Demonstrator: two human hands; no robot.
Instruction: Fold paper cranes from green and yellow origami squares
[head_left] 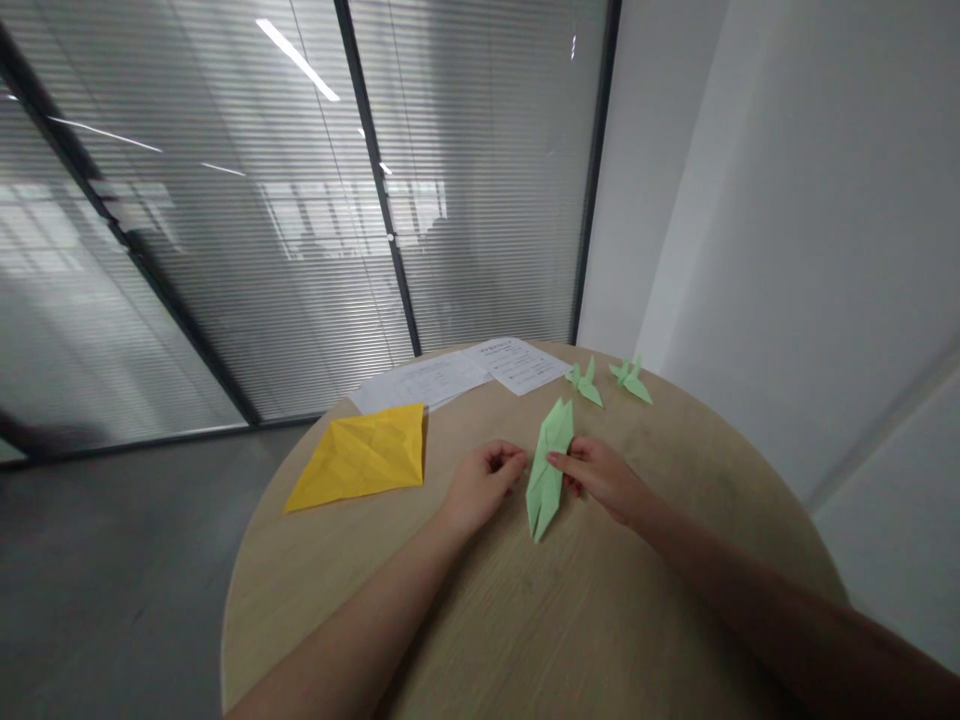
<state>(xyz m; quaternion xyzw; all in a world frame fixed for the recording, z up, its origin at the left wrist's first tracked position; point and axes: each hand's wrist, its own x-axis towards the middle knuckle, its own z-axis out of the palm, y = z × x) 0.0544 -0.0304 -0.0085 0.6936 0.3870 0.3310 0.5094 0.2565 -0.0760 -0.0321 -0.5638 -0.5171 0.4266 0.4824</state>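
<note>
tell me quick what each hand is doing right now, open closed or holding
Left hand: closed, fingers curled beside the folded green origami paper; contact unclear.
Right hand: holding that paper, thumb on top.

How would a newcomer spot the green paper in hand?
On the round wooden table, find the right hand. It holds the folded green paper. Unlike the two smaller green birds beyond, it's long and narrow, without spread wings.
</note>
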